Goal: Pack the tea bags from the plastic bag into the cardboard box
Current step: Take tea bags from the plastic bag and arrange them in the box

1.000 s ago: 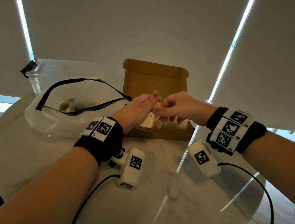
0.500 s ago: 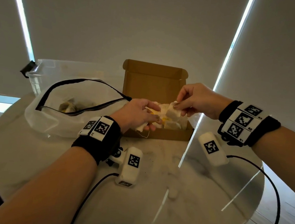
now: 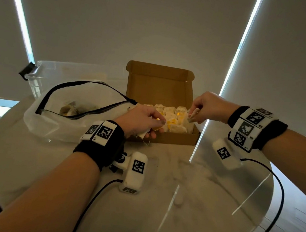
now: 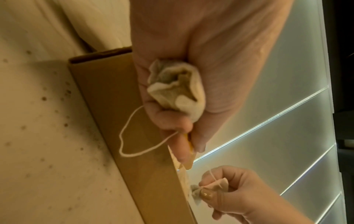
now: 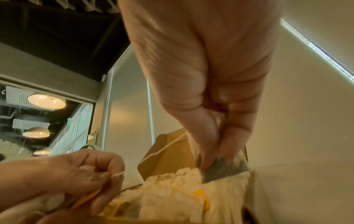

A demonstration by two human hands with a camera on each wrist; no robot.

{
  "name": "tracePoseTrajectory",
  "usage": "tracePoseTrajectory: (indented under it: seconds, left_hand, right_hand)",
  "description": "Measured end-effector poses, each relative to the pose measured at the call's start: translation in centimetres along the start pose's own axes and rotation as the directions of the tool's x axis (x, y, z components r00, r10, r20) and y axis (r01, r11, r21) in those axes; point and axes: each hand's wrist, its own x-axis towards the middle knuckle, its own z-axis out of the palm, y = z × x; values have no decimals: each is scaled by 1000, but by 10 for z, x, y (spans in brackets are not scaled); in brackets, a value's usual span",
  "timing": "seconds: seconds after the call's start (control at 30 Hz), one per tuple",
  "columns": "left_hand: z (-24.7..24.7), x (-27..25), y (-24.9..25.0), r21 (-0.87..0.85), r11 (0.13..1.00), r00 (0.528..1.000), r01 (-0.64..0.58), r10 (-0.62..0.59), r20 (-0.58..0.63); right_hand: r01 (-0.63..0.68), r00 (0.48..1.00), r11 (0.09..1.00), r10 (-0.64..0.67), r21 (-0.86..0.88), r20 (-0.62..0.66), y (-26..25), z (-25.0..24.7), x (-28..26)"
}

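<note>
Tea bags (image 3: 174,118) fill the open cardboard box (image 3: 176,139) near the far edge of the table (image 3: 206,188); more lie in the plastic bag (image 3: 52,121) just left of it. The left hand (image 3: 140,120) is clamped on a crumpled tea bag (image 4: 178,91) at the box's front left corner, pinching its yellow tag (image 5: 86,198). The right hand (image 3: 208,108) pinches another tea bag (image 3: 193,116) above the box's right side.

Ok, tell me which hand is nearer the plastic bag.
Left. The left hand sits at the cardboard box's near-left corner, right beside the plastic bag; the right hand is over the box's far right side.
</note>
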Motion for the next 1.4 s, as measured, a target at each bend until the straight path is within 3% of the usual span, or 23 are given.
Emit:
tracePoseTrajectory:
  seconds: [0.17,0.6,0.77,0.87,0.93,1.07,1.2,1.4]
  left_hand:
    - [2,0,-1,32,999,1000,-12,12,-8]
    - [-7,-1,0,-131,989,991,-66,49,-128]
    - [-8,0,0,-128,991,995,-42,30,-95]
    - [-8,0,0,-194,981,999,-11,1,-51]
    - [-7,0,2,-249,969,999,-1,-8,-36]
    - [-2,-2,4,-251,967,997,-43,27,-68]
    - [3,-2,4,-268,962,995,-49,25,-93]
    - [14,-2,5,-283,958,997,-53,35,-68]
  right_hand:
    - [0,998,971,13,-238,56,0,12,6]
    - [57,994,886,-5,-460,112,-5,38,15]
    - [8,999,928,-22,-373,-35,5,43,22]
    - [-20,999,935,28,-354,17,3,37,19]
    - [-13,999,974,23,-227,42,-1,28,15]
    - [74,995,992,-66,106,-79,-23,8,1]
    - [117,984,954,-148,276,95,-42,7,-13]
    - [78,988,941,-118,330,101,-39,9,-15]
